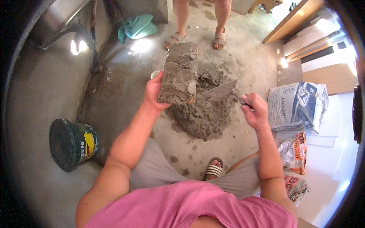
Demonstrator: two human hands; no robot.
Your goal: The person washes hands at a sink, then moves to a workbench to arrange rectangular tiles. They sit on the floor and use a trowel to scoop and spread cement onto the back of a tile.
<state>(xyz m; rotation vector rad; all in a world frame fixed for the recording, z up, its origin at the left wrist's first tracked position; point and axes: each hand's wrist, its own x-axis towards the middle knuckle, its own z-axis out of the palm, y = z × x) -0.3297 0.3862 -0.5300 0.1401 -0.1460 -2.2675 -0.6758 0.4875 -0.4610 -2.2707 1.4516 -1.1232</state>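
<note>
My left hand [154, 93] grips the near left corner of a rectangular tile [191, 99], held up above the floor. Thick, uneven grey mortar [178, 72] coats the face turned up, and a little orange shows along its edge. In my right hand [255, 110], the fingers close round the handle of a trowel [222, 91]. Its flat triangular blade points left, toward the tile, and appears apart from it. Beneath both hands lies a mound of wet mortar [205, 119] on the floor, partly hidden by the tile and the blade.
Another person's sandalled feet [218, 40] stand beyond the mound. At left are a dark green bucket [68, 146] and a teal plastic bag [140, 26]. A white and blue sack [294, 106], crumpled bags [294, 154] and wooden boards [292, 21] line the right side.
</note>
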